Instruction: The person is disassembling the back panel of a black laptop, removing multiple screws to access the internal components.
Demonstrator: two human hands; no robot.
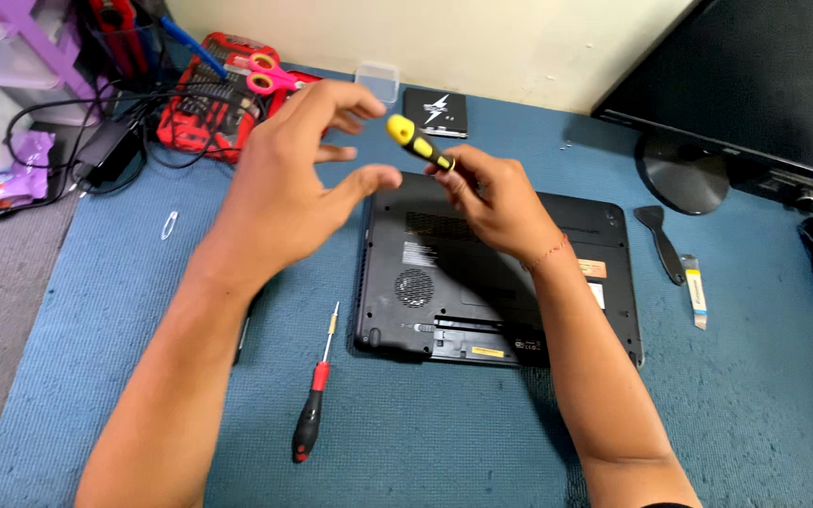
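Above the upturned black laptop [491, 282] on the blue worktop [726, 404], right hand [496, 202] grips a yellow-handled screwdriver [419, 142]; left hand [298, 179] hovers beside it, fingers spread, holding nothing.

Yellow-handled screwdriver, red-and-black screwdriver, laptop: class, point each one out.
yellow-handled screwdriver [416, 141], head view, on its yellow and black handle.
red-and-black screwdriver [310, 414], head view, on its black grip.
laptop [435, 282], head view, on its upturned underside.

Yellow-and-black screwdriver [419, 143], black laptop [482, 282], blue mat [425, 433], red-and-black screwdriver [312, 409], pink scissors [270, 73]
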